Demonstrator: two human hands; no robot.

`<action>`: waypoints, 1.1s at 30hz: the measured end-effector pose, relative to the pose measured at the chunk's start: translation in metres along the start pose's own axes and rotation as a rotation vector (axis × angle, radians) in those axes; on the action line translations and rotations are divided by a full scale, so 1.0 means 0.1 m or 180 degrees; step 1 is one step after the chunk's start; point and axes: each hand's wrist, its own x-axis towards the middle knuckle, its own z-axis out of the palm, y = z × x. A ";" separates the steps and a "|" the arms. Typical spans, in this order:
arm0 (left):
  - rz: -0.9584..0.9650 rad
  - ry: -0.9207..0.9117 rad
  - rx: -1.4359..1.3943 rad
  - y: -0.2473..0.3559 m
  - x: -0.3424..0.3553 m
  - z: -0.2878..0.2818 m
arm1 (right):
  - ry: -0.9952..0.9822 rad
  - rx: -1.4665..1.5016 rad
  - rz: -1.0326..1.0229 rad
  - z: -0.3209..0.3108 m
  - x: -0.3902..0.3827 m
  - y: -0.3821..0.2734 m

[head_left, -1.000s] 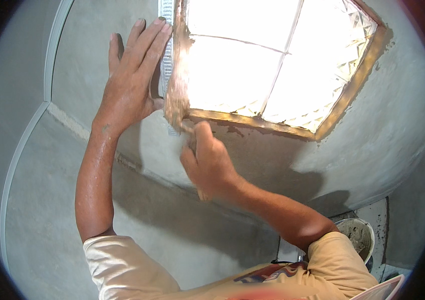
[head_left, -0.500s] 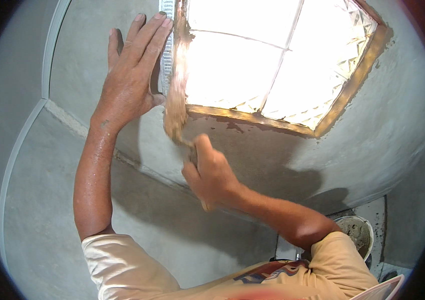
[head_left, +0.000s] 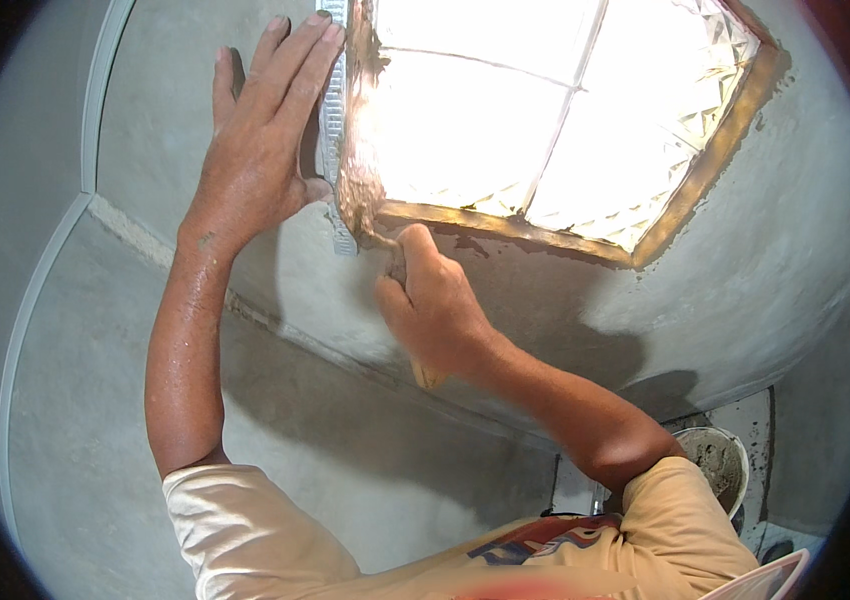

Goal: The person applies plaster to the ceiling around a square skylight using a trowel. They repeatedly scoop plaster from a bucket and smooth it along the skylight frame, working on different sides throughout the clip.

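Observation:
My left hand (head_left: 263, 140) lies spread against the wall, its fingertips and thumb pressing on a pale ribbed strip (head_left: 334, 110) that stands upright along the window's left edge. In my right hand (head_left: 437, 295) is a trowel (head_left: 358, 205) with a wooden handle, its butt showing below the fist. The blade is smeared with wet mortar and touches the left reveal of the bright glass-block window (head_left: 490, 120), close to the strip's lower end. Glare and mortar hide the blade's exact outline.
A bucket of grey mortar (head_left: 717, 465) stands at the lower right, behind my right arm. Brownish wet mortar edges the window's lower frame (head_left: 515, 232). Grey plastered wall (head_left: 725, 310) surrounds it, and a pale trim strip (head_left: 90, 120) runs down the left.
My right hand and the trowel have moved up and slightly right along the window's left edge, uncovering the strip's lower end. My left hand stays nearly in place.

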 end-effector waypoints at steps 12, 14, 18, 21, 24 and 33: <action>0.0056 0.0100 -0.0048 0.01 0.00 -0.01 | 0.0117 0.0279 -0.0041 0.03 -0.14 -0.11; 0.0091 0.0161 -0.0089 0.01 -0.01 0.01 | 0.0161 0.0194 -0.0116 -0.05 0.01 -0.25; 0.0080 0.0134 -0.0057 -0.01 0.00 0.03 | -0.0108 0.0070 0.0335 0.12 -0.11 -0.10; -0.0029 0.0006 -0.0033 0.00 0.00 0.02 | -0.0407 0.0083 0.0710 0.30 -0.44 0.06; -0.0005 0.0035 -0.0037 0.01 0.00 0.00 | -0.0741 0.0619 0.1069 0.30 -0.72 0.06; -0.0164 -0.0636 -0.0058 0.10 0.09 -0.28 | -0.0877 0.2295 0.1763 0.11 -0.49 -0.30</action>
